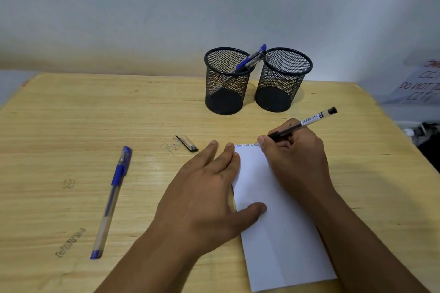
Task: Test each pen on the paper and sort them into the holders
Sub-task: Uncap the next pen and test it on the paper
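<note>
White paper (273,221) is pressed flat on the counter (71,126) by the left hand's (204,197) straight fingers while a black pen (302,123), gripped by the right hand (295,150), is slanted up-right, tip at the sheet's far edge, the holders (226,81) beyond.

Wooden table (71,114): paper (281,233), holders (226,83), pen (112,200).

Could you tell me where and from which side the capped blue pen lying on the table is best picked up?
Probably at mid-barrel, just below the blue grip, coming from above: the blue pen lies flat on the table with open wood on both sides. The left hand, now pressing the paper, is nearer.
</note>
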A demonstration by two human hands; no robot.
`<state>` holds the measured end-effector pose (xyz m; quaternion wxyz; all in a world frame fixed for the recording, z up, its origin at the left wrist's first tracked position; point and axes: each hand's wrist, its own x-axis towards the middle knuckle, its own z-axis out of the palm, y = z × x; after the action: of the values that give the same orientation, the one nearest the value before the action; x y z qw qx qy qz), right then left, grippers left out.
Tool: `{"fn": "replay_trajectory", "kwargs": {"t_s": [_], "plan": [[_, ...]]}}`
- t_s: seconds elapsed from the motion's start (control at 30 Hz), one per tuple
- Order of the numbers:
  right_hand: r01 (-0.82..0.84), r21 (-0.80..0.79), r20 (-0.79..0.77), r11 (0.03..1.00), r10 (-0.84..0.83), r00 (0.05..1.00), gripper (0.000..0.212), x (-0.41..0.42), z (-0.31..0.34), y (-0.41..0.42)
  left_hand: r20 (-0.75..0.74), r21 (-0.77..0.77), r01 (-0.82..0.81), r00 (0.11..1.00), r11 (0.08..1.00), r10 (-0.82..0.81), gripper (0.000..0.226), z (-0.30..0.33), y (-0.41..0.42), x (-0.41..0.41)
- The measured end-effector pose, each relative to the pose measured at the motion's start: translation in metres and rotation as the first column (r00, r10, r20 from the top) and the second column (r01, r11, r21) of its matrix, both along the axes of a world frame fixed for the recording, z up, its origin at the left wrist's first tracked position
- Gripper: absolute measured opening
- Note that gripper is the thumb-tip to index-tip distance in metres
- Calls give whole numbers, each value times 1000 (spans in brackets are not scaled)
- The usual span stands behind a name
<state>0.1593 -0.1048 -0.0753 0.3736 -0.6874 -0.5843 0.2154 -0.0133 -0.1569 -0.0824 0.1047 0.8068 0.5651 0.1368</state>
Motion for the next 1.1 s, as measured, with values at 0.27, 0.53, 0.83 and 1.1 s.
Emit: {"fn": "replay_trajectory", "kwargs": {"t_s": [0.27,0.53,0.83,1.1], "plan": [[-15,23,14,1000,14,1000,16,1,0,0,-27,-14,-3,1000,1000,2,96,0,-1,1],[-6,31,16,999,6,1000,15,3,-2,1,-21,-24,-6,1000,1000,6,96,-1,0,1],[8,51,8,999,-8,1000,13,3,-3,2,-12,-24,-9,1000,1000,8,95,-1,0,0],[41,34,-45,999,-39,998,16,6,-4,2,-13,-15,-15,1000,1000,15,94,-1,0,1]]}}
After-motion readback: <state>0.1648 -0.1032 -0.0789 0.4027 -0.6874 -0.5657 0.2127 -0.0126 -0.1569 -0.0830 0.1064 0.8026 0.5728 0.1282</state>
